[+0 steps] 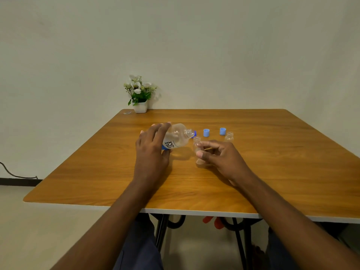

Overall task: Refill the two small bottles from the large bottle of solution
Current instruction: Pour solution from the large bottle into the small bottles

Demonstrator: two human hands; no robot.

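My left hand [153, 146] grips the large clear bottle [178, 136] of solution and tilts it to the right, with its open neck just above the mouth of a small clear bottle [197, 146]. That small bottle stands on the wooden table [97, 172], held by the thumb and fingers of my right hand [218, 154]. A second small bottle [229, 137] stands uncapped behind my right hand. Two light blue caps [206, 132] [222, 131] lie on the table behind the bottles, and a darker blue cap [194, 133] shows behind the large bottle's neck.
A white pot of white flowers [139, 94] stands at the table's far left corner by the wall, with a small scrap [127, 113] beside it. The table's near edge [194, 212] runs above my knees.
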